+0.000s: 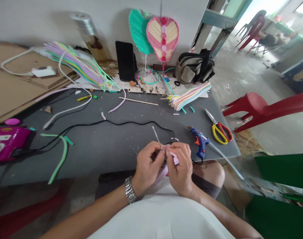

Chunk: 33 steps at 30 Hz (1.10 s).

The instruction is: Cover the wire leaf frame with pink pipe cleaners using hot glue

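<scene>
My left hand [149, 162], with a metal-banded watch [130, 190] on its wrist, is closed in a pinch at the table's near edge. Thumb to thumb with it, my right hand [180, 166] is closed too. Between them they grip a pale pink pipe cleaner [175, 158], part of which hangs down toward my lap. A thin greyish strand [155, 133] sticks up from the left fingertips. The fingers cover the spot where they meet. Just right of my hands lies a blue glue gun [202, 141] with a clear glue stick in its back.
Scissors [219, 129] with red and yellow handles lie at the right. Pipe cleaner bundles [78, 66] and a phone [125, 61] are at the back, below two heart-shaped fans [163, 38]. A black cord [126, 123] crosses the grey table; a magenta device [7, 142] sits left.
</scene>
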{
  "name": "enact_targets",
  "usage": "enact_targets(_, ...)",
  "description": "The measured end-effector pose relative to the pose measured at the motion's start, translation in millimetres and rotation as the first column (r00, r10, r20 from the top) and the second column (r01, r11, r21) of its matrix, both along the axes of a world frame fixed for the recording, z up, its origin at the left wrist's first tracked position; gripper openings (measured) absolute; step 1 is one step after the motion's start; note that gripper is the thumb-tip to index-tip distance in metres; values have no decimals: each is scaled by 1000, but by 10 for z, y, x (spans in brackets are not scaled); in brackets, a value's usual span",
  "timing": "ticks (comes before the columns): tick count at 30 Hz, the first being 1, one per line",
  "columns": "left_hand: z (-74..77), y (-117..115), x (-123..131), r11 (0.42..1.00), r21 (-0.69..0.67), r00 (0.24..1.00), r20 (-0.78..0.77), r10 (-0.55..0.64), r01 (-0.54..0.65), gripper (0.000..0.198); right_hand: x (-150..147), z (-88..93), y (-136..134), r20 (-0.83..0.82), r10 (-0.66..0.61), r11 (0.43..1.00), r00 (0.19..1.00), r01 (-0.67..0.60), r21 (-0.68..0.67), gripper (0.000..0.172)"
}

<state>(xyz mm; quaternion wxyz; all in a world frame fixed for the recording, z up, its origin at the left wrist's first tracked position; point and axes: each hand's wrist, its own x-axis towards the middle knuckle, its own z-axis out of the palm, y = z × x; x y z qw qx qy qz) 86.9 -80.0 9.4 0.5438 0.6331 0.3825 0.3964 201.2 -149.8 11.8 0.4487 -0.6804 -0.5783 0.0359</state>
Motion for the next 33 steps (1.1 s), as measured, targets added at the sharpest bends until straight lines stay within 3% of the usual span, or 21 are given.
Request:
enact_targets(6,92,114,10,983,-175,998,38,-58,63,17,112,97,17,157,1,996,988,-16,92,16)
enact_targets(15,76,86,6,968,-244,998,39,-43,51,20,121,4,-7,284,-37,985,958,-12,171,18)
enact_targets(24,82,49,5,978,-205,999,40,-16,23,17,101,-34,-50,321,-56,989,945,8,147,20)
enact_targets(29,77,21,7,978,-208,999,29,-24,29,16,70,-38,-42,245,-32,993,969,2,121,21)
enact_targets(31,114,34,-1,986,-157,999,20,-45,47,15,82,12,-54,203,-7,991,979,-20,133,23)
enact_targets(33,189,78,-29,999,-12,999,-1,-37,37,12,116,98,-78,135,37,980,990,-63,190,28)
